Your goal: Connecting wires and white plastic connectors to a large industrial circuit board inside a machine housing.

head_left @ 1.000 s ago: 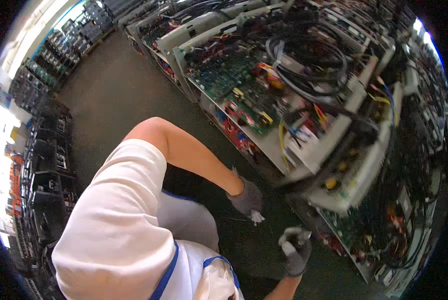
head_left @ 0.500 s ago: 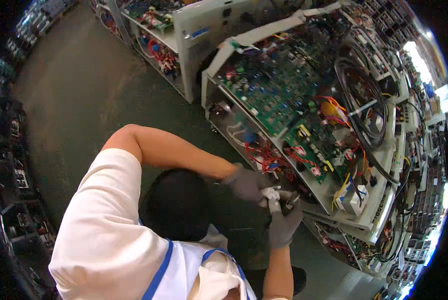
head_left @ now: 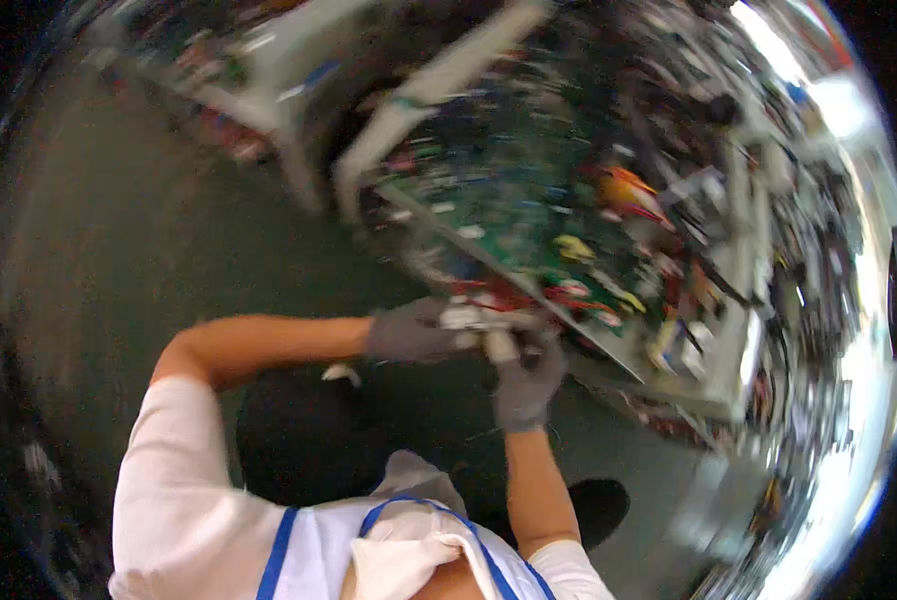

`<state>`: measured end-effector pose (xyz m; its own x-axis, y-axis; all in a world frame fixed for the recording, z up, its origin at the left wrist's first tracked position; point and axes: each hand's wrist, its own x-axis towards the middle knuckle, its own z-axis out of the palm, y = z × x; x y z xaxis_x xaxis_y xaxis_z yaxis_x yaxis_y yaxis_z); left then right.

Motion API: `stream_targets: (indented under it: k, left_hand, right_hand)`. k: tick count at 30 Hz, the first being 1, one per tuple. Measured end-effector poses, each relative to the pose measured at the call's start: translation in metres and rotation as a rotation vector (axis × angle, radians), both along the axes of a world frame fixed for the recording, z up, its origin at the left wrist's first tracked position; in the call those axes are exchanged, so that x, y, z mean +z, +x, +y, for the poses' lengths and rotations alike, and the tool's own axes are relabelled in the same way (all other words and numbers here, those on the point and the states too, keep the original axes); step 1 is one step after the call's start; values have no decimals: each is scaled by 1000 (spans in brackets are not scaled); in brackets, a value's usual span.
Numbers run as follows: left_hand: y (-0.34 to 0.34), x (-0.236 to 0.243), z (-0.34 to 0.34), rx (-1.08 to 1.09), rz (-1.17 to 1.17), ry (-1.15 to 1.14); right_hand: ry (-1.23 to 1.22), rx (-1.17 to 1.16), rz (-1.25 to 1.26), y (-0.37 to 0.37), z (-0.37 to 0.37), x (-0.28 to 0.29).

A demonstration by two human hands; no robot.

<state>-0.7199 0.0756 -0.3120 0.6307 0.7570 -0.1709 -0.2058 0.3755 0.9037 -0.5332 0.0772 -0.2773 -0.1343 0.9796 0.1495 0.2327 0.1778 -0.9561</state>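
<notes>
The left hand (head_left: 419, 330) and right hand (head_left: 531, 385), both in soft grey fabric gloves with paler finger ends, meet just beside the near edge of an electronics unit (head_left: 741, 345). Their fingers look bent, yet blur hides whether either grip is closed or holds anything; I cannot tell.

The unit lies ahead of the hands and to their right: an open, boxy chassis with a thin, straight metal plate edge (head_left: 459, 243) running diagonally past the gloves. Above that edge spreads a flat green circuit board (head_left: 529, 200), its texture rough with small components. A rounded orange-yellow component (head_left: 627, 192) sits farther back, with a small yellow part (head_left: 572, 247) nearer the edge. Loose, thin red wires (head_left: 499, 295) bunch close to the gloves. A thick, pale frame bar (head_left: 449, 85) slants along the far left side.

Below is smooth, dull grey-green floor (head_left: 169, 230); the white cloth shirt (head_left: 199, 530) has narrow blue bands (head_left: 277, 555).
</notes>
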Motion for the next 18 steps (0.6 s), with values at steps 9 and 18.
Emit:
stream_targets:
  k: [9, 18]
  left_hand:
    - [55, -157, 57, -487, -205, -481]
    - [105, -76, 41, -482, 89, 381]
  right_hand:
    - [109, -550, 40, 33, 4, -7]
    - [152, -877, 914, 129, -28, 12]
